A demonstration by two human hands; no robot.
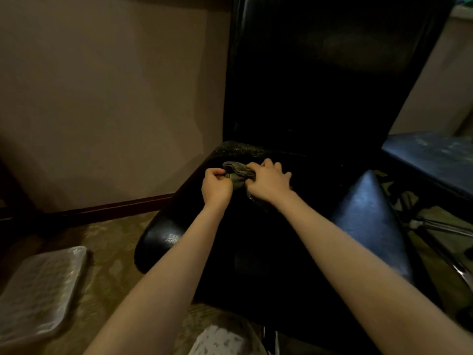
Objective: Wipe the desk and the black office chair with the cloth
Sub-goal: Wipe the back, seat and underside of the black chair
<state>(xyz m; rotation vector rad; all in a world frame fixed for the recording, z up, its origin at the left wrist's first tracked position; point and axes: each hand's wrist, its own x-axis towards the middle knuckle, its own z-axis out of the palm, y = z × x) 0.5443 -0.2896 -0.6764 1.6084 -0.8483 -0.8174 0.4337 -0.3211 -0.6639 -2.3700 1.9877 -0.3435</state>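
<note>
The person leans over the black office chair (332, 80) and both bare forearms reach forward above its seat (230, 265). The cloth (239, 172), a crumpled piece of grey-green colour, lies at the back part of the seat, near the place where the seat meets the tall backrest. It is held between the two hands.

The left hand (216, 185) is closed like a fist, and its fingers and thumb pinch the left end of the cloth. The right hand (268, 181) lies on top of the right part of the cloth with the fingers bent over it and holding it, so the cloth is partly hidden under this hand. Both hands are close together, with only a small part of the cloth visible between them.

At the right side of the seat there is a shiny black armrest (371, 221). Behind it, at the right edge of the view, stands the desk, and its dark surface (435, 155) looks dull and a little dusty. Below the desk, chrome parts (445, 226) are seen, but it is too dark to tell to what they belong.

The floor has a patterned carpet (115, 252). A beige wall (102, 98) with a dark baseboard (115, 206) is on the left. A pale textured flat object (38, 290) lies on the carpet at the lower left.
</note>
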